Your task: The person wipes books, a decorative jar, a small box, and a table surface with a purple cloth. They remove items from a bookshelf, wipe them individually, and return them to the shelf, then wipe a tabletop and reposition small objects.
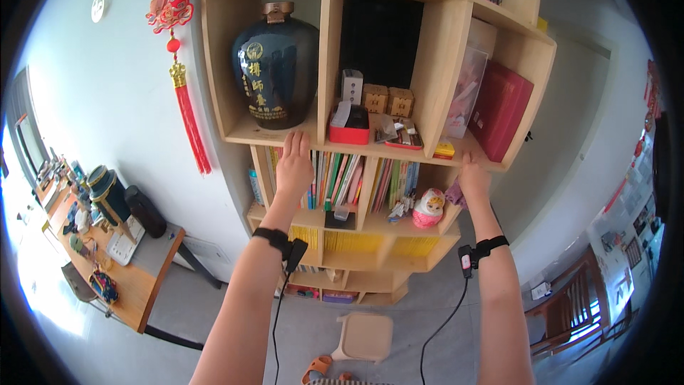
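Observation:
My left hand (pixel 295 163) lies flat with its fingertips on the front edge of a wooden shelf (pixel 342 148), just below a large dark ceramic liquor jar (pixel 278 72). At the right part of the same shelf, my right hand (pixel 474 176) is bent over the edge and holds a crumpled purple cloth (pixel 455 193) that hangs beneath it. A red box (pixel 502 112) leans above that hand, beside a clear-fronted package (pixel 467 91). Between the hands stand an open red tin (pixel 349 131), small wooden boxes (pixel 375 99) and a small yellow box (pixel 444 148).
Below are rows of books (pixel 337 176), a pink nesting doll (pixel 428 208) and yellow-spined volumes (pixel 352 241). A beige stool (pixel 366 337) stands on the floor near my feet. A cluttered wooden table (pixel 141 289) is at left, a wooden chair (pixel 574 305) at right. Cables hang from both wrist straps.

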`<state>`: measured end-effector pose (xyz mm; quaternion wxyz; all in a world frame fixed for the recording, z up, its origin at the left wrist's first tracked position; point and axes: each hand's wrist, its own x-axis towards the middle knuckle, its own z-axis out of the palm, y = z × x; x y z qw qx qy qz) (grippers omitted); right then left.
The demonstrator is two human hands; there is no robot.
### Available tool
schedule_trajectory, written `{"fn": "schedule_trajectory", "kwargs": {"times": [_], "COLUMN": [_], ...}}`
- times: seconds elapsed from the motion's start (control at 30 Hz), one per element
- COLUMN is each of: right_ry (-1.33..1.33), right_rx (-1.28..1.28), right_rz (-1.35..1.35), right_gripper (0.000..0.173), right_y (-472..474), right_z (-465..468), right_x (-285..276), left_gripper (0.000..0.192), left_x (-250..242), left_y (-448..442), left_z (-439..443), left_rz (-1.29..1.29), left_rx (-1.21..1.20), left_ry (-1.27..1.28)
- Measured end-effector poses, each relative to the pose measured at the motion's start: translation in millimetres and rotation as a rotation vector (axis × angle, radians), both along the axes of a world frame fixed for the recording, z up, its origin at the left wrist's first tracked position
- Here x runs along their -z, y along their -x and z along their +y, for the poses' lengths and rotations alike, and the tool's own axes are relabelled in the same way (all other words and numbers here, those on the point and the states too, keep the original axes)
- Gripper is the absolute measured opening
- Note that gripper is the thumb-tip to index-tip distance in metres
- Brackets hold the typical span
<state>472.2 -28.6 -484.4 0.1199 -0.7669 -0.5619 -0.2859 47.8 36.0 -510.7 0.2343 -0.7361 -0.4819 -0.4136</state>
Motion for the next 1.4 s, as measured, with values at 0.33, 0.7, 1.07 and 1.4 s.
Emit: {"fn": "schedule_trajectory", "kwargs": {"times": [0.33,0.7,1.07,1.4], "right_ry": [-0.006,0.085,-0.004,-0.022], "right_rx": [0.105,0.109,-0.098,-0.345], "right_rz": [0.110,0.316,0.173,0.324], "right_gripper": [0.044,0.064,0.084,0.093], "right_y": [7.5,15.7,-12.2,-17.6], "right_z": [2.4,-5.4,5.6,-3.2], "right_x": [4.4,-4.4,12.0,8.1], "left_gripper": [0.057,0.071,0.077,0.062], "left_x": [3.5,5.1,17.6,199.2], "left_y": [-1.8,-7.3,15.7,144.5], "left_z": [-2.3,-3.5,-42.4,-261.7], "left_rz": [-0.202,-0.309,-0.197,-0.037], "left_rx": [0.150,0.207,0.280,0.394], "left_ry": [-0.062,0.043,0.258,1.144]}}
